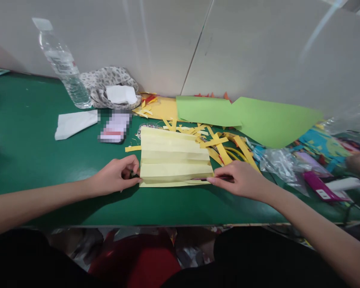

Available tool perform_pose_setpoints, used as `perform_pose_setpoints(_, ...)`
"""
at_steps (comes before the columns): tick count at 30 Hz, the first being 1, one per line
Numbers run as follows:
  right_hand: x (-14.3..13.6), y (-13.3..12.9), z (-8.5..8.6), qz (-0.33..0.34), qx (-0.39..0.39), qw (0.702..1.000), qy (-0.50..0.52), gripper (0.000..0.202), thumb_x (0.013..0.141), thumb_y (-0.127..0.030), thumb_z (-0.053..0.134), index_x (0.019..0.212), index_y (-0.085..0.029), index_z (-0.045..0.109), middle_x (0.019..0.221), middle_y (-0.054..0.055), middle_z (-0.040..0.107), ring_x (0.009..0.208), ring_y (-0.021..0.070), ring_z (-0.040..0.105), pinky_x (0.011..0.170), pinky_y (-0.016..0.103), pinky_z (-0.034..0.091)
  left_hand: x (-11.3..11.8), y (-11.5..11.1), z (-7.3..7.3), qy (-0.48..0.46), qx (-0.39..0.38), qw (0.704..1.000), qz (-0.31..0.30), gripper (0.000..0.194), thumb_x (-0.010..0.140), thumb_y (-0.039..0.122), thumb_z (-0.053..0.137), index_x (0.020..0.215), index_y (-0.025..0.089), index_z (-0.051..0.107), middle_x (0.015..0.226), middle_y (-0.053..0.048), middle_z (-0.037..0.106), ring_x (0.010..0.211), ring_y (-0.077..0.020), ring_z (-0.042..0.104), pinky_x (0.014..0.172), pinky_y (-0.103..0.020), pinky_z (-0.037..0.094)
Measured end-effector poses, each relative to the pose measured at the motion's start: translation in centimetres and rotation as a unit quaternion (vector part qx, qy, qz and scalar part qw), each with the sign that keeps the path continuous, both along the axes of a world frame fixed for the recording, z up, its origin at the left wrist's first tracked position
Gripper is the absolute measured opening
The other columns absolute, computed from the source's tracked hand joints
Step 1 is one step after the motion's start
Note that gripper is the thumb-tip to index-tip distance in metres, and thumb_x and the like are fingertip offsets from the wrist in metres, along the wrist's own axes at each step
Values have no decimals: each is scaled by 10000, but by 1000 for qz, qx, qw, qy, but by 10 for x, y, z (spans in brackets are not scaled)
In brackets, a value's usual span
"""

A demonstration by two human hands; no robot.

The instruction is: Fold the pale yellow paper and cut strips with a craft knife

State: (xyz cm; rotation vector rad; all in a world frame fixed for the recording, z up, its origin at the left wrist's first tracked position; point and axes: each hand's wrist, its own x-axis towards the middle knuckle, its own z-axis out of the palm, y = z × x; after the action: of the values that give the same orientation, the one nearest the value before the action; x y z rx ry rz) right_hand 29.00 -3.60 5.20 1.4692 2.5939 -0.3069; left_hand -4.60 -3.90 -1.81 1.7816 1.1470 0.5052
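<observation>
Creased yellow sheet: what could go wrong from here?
- Skew: the left hand is at the lower left corner of the creased sheet, so the far edge might swing if the right hand pulls.
- Tearing: the thin pointed tool in the right hand lies over the sheet near its lower edge; a slip could nick the paper.
- Snagging: loose yellow strips crowd the upper right corner and may catch if the sheet shifts.

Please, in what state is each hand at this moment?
Left hand: fingers curled at the yellow paper's left edge; cannot tell whether gripping.
Right hand: closed, holding a slim dark tool.
</observation>
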Motion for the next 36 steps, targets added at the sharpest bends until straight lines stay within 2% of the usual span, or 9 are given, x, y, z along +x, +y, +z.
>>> perform_pose_setpoints(3, -20, -5, 5, 13, 4, 1000, 23, 438, 881, -480, 413, 663, -183, 649, 462, 1, 526, 459, 121, 458, 504, 246, 264, 0, 0, 0, 5, 3, 1000, -2, 246, 767, 271, 597, 765, 218, 357, 583, 100, 498, 359, -33, 449, 337, -135, 341)
perform_pose_setpoints(6, -40, -8, 5, 36, 5, 998, 50, 331, 889, -432, 433, 910, -218, 684, 541, 5, 620, 502, 133, 529, 516, 233, 289, -1, 1, 1, 2, 10, 1000, -14, 225, 778, 272, 587, 779, 217, 369, 596, 95, 535, 357, -36, 474, 341, -137, 341)
perform_pose_setpoints(9, -54, -9, 2, 92, 13, 992, 80, 294, 913, -346, 424, 1114, -291, 631, 809, 12, 727, 664, 152, 630, 592, 229, 355, -2, 1, 1, 1, 13, 1000, -19, 220, 779, 268, 584, 778, 216, 370, 606, 96, 547, 353, -34, 483, 344, -135, 341)
perform_pose_setpoints(12, -66, -6, -3, 146, 7, 985, 90, 350, 912, -233, 419, 1215, -336, 561, 1016, -3, 712, 798, 159, 656, 641, 228, 385, -3, 1, 1, 4, 18, 1000, -21, 214, 776, 256, 582, 778, 215, 372, 579, 106, 526, 352, -34, 481, 346, -133, 328)
perform_pose_setpoints(17, -81, -2, -9, 179, 17, 982, 56, 412, 878, -164, 448, 1252, -313, 538, 842, 7, 728, 682, 141, 643, 566, 214, 354, -4, 1, 1, 8, 27, 999, -22, 203, 770, 229, 577, 777, 215, 374, 562, 109, 519, 359, -33, 467, 358, -132, 320)
perform_pose_setpoints(23, -89, -2, -13, 194, 44, 979, 48, 419, 863, -153, 457, 1246, -299, 547, 743, 9, 708, 623, 128, 618, 515, 212, 308, -6, 3, 0, -3, 15, 999, -28, 205, 776, 249, 576, 783, 218, 373, 595, 96, 570, 357, -37, 472, 341, -131, 331)
perform_pose_setpoints(31, -88, -3, -17, 172, 60, 980, 85, 341, 881, -209, 465, 1185, -271, 604, 855, 23, 738, 703, 145, 662, 549, 213, 368, -4, 2, 1, -23, 7, 999, -23, 217, 765, 237, 588, 770, 216, 373, 635, 89, 589, 356, -31, 473, 330, -127, 349)
perform_pose_setpoints(36, -83, -3, -18, 150, 79, 982, 78, 287, 880, -246, 478, 1094, -228, 669, 796, 36, 742, 662, 151, 657, 541, 224, 373, -6, 2, 1, -20, 9, 999, -24, 202, 764, 218, 579, 761, 214, 377, 588, 100, 539, 363, -35, 477, 340, -128, 360)
